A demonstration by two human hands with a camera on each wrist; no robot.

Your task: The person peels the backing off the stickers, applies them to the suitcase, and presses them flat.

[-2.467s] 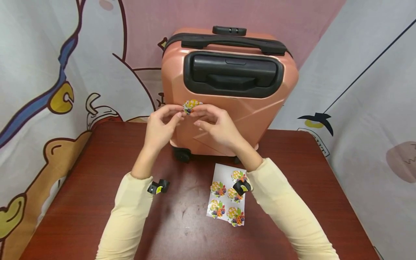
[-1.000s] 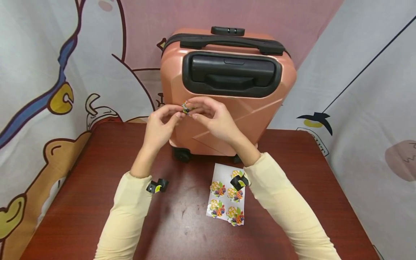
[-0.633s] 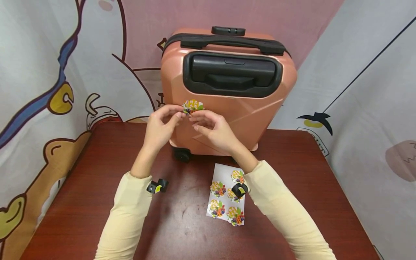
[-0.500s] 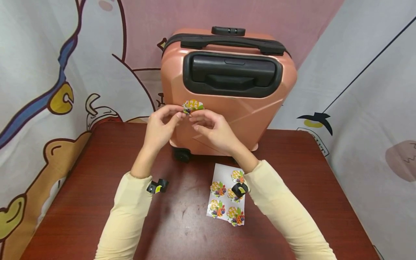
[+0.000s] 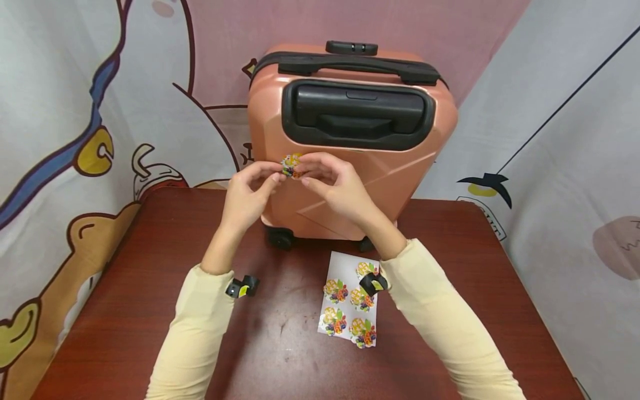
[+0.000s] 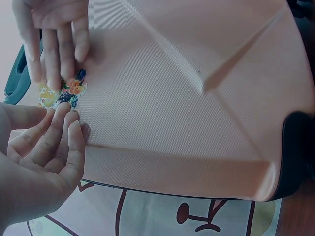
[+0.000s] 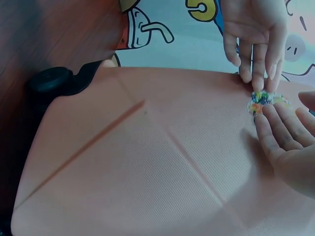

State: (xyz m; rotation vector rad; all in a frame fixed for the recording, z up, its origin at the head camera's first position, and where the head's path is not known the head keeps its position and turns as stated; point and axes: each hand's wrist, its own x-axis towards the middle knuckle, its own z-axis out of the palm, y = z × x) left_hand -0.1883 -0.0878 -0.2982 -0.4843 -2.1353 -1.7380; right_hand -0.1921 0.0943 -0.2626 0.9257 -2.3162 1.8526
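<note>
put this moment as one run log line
left hand: fingertips at edge of sticker | right hand: fingers over sticker | sticker: against suitcase front | sticker sheet: on table

Sticker (image 5: 290, 162): on the near face of the suitcase (image 5: 372, 164), between the fingertips of the left hand (image 5: 247, 193) and the right hand (image 5: 341, 184). Suitcase: behind both hands, upright on the bench (image 5: 280, 344), its handle recess (image 5: 357, 111) above the right hand. Sticker sheet (image 5: 342, 266): flat on the bench, below and before the right hand, partly beneath the right wrist camera (image 5: 372, 283). Backdrop (image 5: 555, 111): behind the suitcase, extending beyond either hand.
</note>
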